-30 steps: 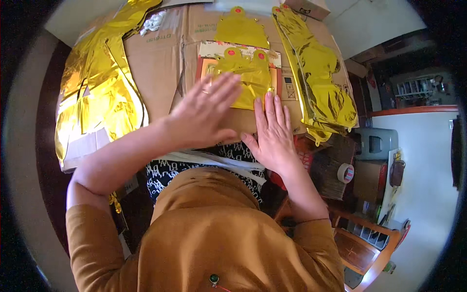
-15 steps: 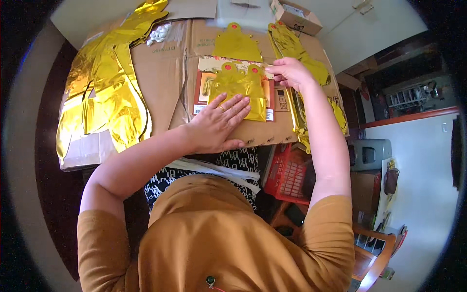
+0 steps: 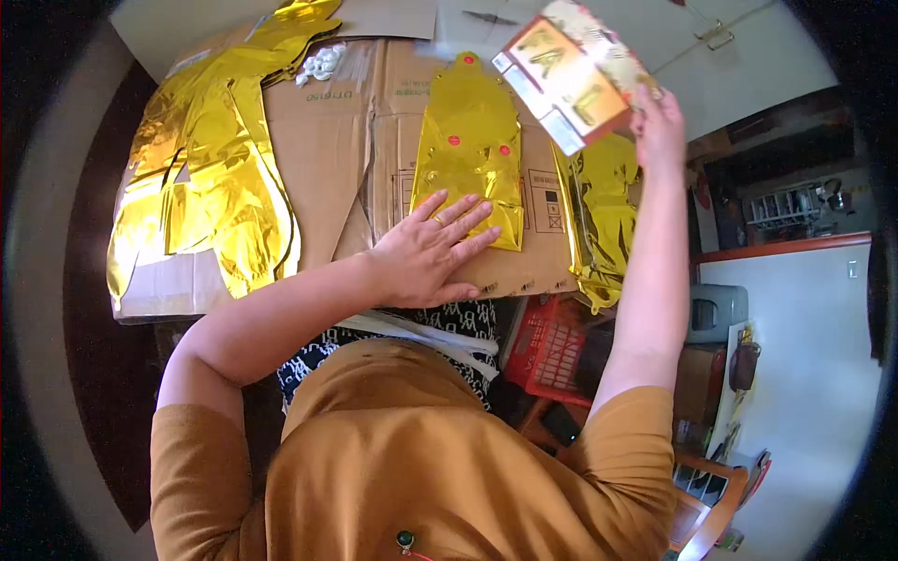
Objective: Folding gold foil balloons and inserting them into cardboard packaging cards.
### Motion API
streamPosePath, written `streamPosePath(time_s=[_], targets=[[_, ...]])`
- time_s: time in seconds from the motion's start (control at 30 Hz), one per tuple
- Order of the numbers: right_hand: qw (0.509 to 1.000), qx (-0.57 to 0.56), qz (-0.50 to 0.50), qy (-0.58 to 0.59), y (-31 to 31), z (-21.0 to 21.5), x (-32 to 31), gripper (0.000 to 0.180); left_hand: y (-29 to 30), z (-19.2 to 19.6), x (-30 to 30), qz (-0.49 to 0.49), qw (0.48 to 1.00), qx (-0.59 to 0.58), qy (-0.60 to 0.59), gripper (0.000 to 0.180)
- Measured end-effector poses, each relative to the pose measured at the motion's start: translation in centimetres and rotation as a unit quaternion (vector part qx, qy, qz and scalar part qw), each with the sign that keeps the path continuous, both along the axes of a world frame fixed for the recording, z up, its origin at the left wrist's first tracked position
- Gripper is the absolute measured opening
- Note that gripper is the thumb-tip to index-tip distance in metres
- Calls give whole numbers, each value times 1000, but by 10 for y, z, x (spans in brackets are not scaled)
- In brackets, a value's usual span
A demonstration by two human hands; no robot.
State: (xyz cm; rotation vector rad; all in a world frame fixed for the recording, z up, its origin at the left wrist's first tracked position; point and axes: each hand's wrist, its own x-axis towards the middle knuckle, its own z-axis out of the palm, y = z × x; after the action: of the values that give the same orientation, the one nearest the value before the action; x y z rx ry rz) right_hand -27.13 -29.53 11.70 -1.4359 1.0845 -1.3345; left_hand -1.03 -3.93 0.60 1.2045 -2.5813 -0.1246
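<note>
My left hand lies flat with fingers spread over the near end of a gold foil piece, which has small red dots and lies lengthwise on the cardboard. Up at the right, my right hand pinches a printed card by its lower right edge. The card is tilted and raised above the box, its pictured side showing. Close under the right arm lies another stack of gold foil pieces. A large sheet of gold foil spreads across the left side.
A flattened cardboard box forms the work surface. At its back left is a small heap of white lumps. Below the right edge stand a red plastic basket and a wooden chair. A white cabinet borders the back right.
My right hand has lifted the printed card off from beneath the folded gold foil piece, up and to the right. That foil now lies unfolded lengthwise. My left hand stays on its near end.
</note>
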Motion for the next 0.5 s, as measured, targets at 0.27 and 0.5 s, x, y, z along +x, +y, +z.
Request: streamPosePath(time_s=[0.27, 0.5], targets=[[969, 158, 183, 52, 41, -28, -23, 14, 12, 20, 17, 5, 982, 2, 188, 47], [931, 174, 157, 279, 78, -86, 39, 21, 44, 42, 15, -105, 971, -60, 207, 14]])
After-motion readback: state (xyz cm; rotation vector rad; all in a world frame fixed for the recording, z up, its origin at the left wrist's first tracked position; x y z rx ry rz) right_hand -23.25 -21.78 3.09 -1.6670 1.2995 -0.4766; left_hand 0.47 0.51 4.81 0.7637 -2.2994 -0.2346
